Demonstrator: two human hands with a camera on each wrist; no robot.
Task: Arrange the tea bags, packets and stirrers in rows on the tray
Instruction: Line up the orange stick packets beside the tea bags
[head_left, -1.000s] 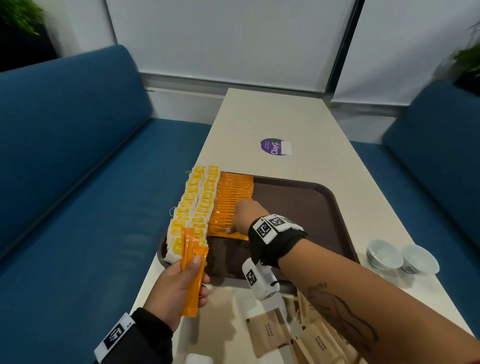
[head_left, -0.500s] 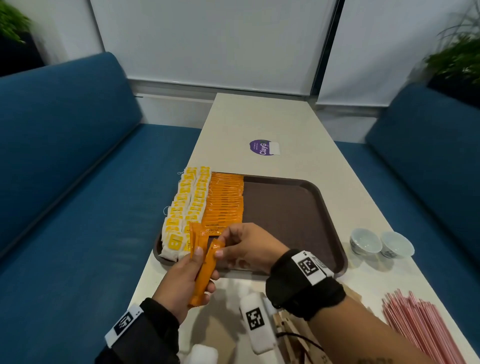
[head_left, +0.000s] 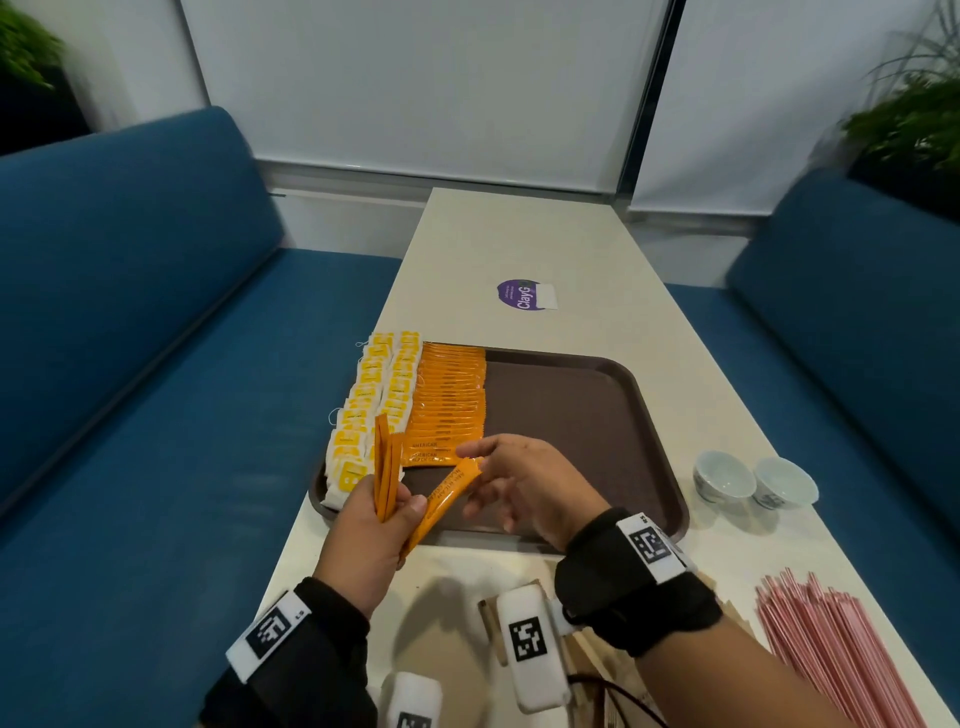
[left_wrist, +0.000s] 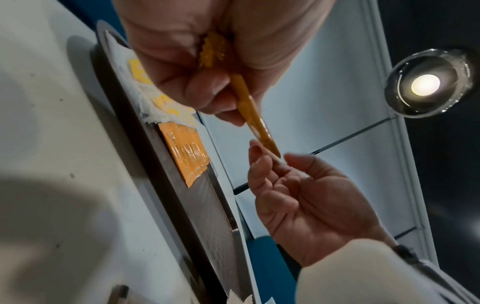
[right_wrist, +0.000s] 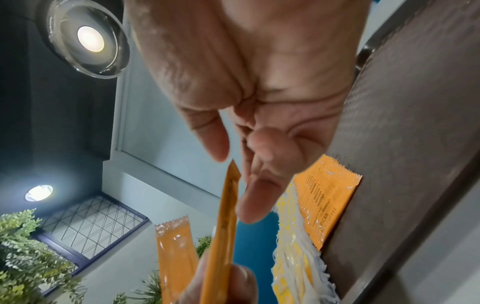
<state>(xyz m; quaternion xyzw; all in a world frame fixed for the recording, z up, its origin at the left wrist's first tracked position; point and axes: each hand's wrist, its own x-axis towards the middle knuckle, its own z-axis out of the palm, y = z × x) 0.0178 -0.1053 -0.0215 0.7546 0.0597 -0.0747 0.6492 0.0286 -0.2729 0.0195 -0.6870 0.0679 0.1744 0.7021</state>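
Observation:
A brown tray (head_left: 571, 410) holds two rows of yellow-and-white tea bags (head_left: 376, 400) along its left side and a row of orange packets (head_left: 449, 405) beside them. My left hand (head_left: 363, 535) grips a small bundle of orange stick packets (head_left: 385, 467) upright over the tray's near-left corner. One orange packet (head_left: 447, 499) leans out of the bundle to the right. My right hand (head_left: 524, 483) pinches its far tip between thumb and forefinger. In the right wrist view that packet (right_wrist: 226, 216) stands between thumb and finger. The left wrist view shows the packet (left_wrist: 254, 117) reaching my right hand (left_wrist: 311, 201).
Two small white cups (head_left: 724, 475) stand right of the tray. A heap of pink stirrers (head_left: 841, 654) lies at the near right. Brown packets (head_left: 597, 660) lie under my right wrist. A purple sticker (head_left: 524, 294) marks the far table. Blue sofas (head_left: 130, 364) flank the table.
My right hand left the orange row on the tray, came back to the bundle in my left hand and took hold of one packet, which now leans out to the right.

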